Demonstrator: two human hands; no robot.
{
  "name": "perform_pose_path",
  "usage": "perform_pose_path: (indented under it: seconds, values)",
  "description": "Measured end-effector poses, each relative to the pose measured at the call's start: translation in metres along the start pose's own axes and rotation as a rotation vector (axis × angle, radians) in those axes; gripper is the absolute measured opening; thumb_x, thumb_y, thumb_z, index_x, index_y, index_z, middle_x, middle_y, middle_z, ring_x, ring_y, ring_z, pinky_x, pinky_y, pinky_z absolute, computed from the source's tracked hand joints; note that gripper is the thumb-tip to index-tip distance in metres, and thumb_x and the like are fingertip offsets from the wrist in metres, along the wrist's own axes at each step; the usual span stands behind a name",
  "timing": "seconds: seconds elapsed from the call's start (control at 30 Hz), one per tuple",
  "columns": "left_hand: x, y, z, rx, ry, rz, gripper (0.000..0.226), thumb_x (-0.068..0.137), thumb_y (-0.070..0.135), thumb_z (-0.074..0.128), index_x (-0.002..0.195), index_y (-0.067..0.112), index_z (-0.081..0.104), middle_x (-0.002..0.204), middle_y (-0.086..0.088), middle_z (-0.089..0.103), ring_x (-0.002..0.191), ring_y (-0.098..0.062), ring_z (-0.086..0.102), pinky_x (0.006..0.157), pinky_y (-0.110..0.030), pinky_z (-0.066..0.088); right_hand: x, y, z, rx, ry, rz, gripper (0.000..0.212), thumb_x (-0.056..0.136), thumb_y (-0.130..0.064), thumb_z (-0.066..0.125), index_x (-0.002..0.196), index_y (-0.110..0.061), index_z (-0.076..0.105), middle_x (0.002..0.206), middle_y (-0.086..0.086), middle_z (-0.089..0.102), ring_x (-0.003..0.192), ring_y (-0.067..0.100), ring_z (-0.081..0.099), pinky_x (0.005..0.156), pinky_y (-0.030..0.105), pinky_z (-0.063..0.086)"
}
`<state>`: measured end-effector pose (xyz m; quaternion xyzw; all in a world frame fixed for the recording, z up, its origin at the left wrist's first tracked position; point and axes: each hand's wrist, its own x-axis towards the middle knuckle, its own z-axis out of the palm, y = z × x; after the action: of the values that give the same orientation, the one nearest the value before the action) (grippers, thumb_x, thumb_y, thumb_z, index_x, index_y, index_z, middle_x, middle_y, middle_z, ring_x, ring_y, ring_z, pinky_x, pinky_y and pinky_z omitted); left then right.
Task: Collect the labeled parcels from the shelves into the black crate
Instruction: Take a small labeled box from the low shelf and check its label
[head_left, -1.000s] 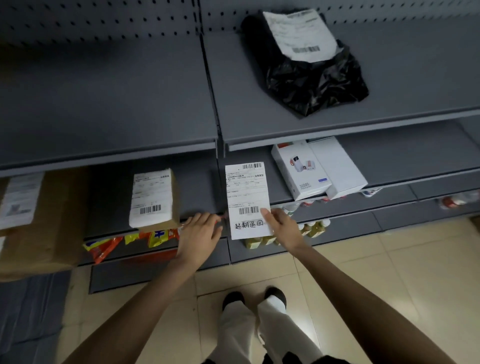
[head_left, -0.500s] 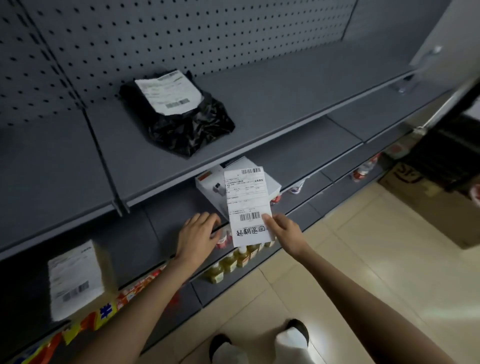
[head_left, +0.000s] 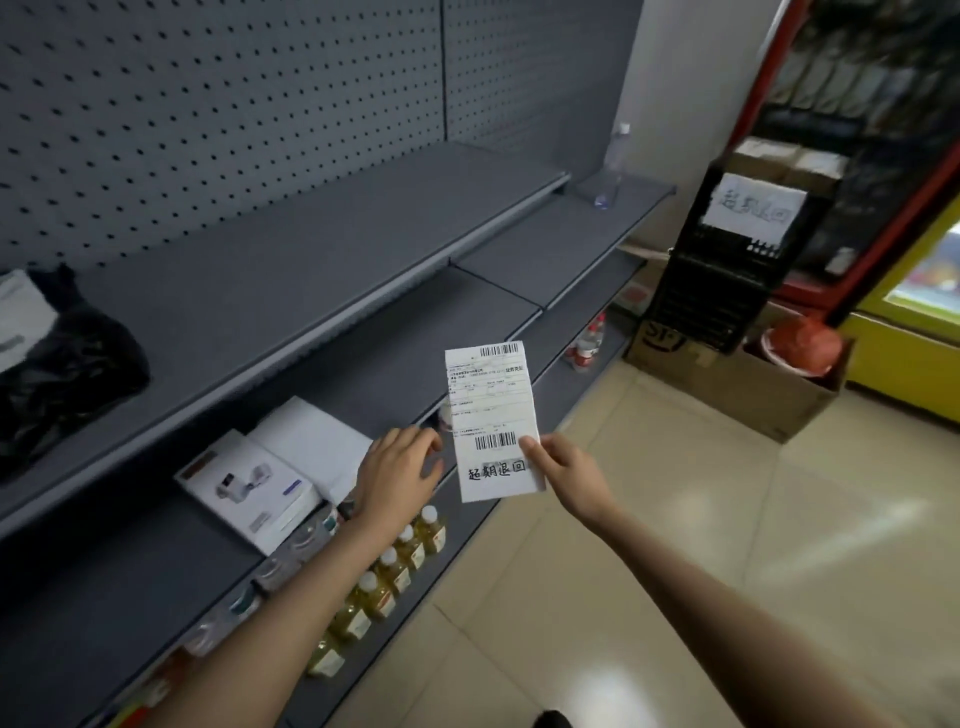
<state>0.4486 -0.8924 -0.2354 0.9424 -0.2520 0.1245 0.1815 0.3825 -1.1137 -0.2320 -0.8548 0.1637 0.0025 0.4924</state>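
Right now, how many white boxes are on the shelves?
2, both on the middle shelf: printed box beside the left hand, plain box behind it. More may be hidden.

Arms: both forearms are bare as far as the bottom edge of the view; no sleeve shows on either.
Left hand (head_left: 397, 475): bare, with no glove, ring or watch to be seen.
Right hand (head_left: 563, 475): bare, with no glove, ring or wristband to be seen.
Fingers (head_left: 426, 439): short, plain nails without polish.
Footwear: a small, dark, rounded shoe toe (head_left: 553, 719) shows at the bottom edge; its detail is too dim to tell.
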Motion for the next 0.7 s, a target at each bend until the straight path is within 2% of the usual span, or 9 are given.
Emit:
perform_pose_path:
  seconds: [0.1, 0.33, 0.4, 0.53, 0.6, 0.7]
  values:
    - [0.031, 0.041, 0.027, -0.036, -0.015, 0.037, 0.017, 0.074, 0.019, 0.070, 0.087, 0.018, 0.059, 0.087, 0.002, 0.063, 0.082, -0.022, 0.056, 0.065, -0.032, 0.041, 0.015, 0.025, -0.043, 0.020, 0.043, 0.010, 0.042, 0.088, -0.059, 0.047, 0.097, -0.020, 0.062, 0.094, -0.010, 0.068, 0.090, 0.008, 0.061, 0.072, 0.023, 0.041]
    - [0.100, 0.132, 0.078, -0.095, -0.033, 0.154, 0.022, 0.071, 0.016, 0.072, 0.088, 0.017, 0.058, 0.086, 0.001, 0.063, 0.083, -0.023, 0.056, 0.064, -0.029, 0.036, 0.037, 0.070, -0.136, 0.051, 0.184, 0.062, 0.029, 0.093, -0.049, 0.049, 0.090, -0.022, 0.058, 0.088, -0.011, 0.064, 0.082, 0.007, 0.056, 0.062, 0.014, 0.037]
    - [0.119, 0.151, 0.090, -0.103, -0.042, 0.199, 0.020, 0.071, 0.017, 0.072, 0.085, 0.018, 0.058, 0.084, 0.003, 0.063, 0.080, -0.023, 0.055, 0.064, -0.028, 0.034, 0.044, 0.083, -0.157, 0.082, 0.234, 0.085, 0.028, 0.092, -0.048, 0.050, 0.091, -0.021, 0.059, 0.086, -0.013, 0.063, 0.083, 0.006, 0.057, 0.063, 0.014, 0.037]
    - [0.161, 0.180, 0.116, -0.116, -0.074, 0.261, 0.016, 0.073, 0.021, 0.070, 0.085, 0.020, 0.059, 0.084, 0.005, 0.063, 0.080, -0.022, 0.055, 0.066, -0.031, 0.038, 0.061, 0.104, -0.195, 0.134, 0.310, 0.132, 0.032, 0.092, -0.048, 0.051, 0.094, -0.018, 0.061, 0.085, -0.015, 0.063, 0.079, -0.001, 0.056, 0.062, 0.003, 0.037]
    - [0.184, 0.191, 0.129, -0.117, -0.086, 0.293, 0.016, 0.074, 0.021, 0.070, 0.084, 0.019, 0.057, 0.081, 0.005, 0.062, 0.078, -0.021, 0.054, 0.065, -0.031, 0.038, 0.073, 0.115, -0.211, 0.150, 0.342, 0.159, 0.032, 0.092, -0.048, 0.051, 0.093, -0.017, 0.061, 0.083, -0.016, 0.062, 0.077, -0.005, 0.055, 0.062, 0.004, 0.038]
    - [0.223, 0.205, 0.151, -0.104, -0.114, 0.358, 0.017, 0.075, 0.024, 0.071, 0.084, 0.020, 0.056, 0.081, 0.006, 0.061, 0.077, -0.020, 0.054, 0.066, -0.033, 0.040, 0.101, 0.127, -0.235, 0.173, 0.393, 0.192, 0.033, 0.092, -0.048, 0.051, 0.093, -0.016, 0.060, 0.083, -0.016, 0.062, 0.079, -0.001, 0.056, 0.064, 0.008, 0.039]
